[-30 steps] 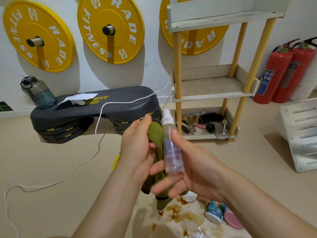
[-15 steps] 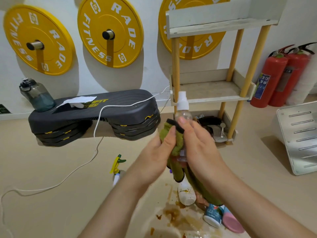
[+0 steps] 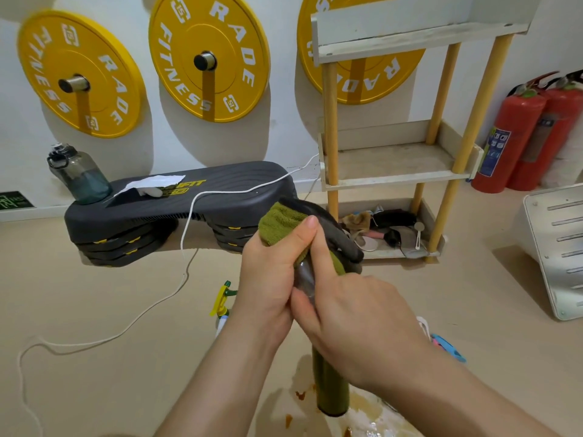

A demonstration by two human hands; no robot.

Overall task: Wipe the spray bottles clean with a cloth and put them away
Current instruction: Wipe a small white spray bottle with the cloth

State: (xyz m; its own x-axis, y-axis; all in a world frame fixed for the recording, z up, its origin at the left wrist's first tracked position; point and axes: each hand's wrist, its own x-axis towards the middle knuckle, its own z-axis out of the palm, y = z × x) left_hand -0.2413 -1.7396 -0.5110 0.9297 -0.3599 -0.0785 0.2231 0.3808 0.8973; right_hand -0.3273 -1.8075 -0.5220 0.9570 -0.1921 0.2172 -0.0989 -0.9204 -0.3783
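Spray bottle (image 3: 304, 277) is held nearly upright in mid-air, its top buried in the green cloth (image 3: 280, 220) that the left hand (image 3: 268, 279) grips. The right hand (image 3: 356, 313) clasps its lower body and is nearer the shelf (image 3: 394, 181) ahead.

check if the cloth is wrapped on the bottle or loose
Wrapped: the left hand grips the green cloth bunched over the spray bottle top; its tail hangs below.

A gym room: 3 yellow weight plates (image 3: 208, 58) on wall pegs (lettered "FITNESS"), a step platform (image 3: 176, 206).
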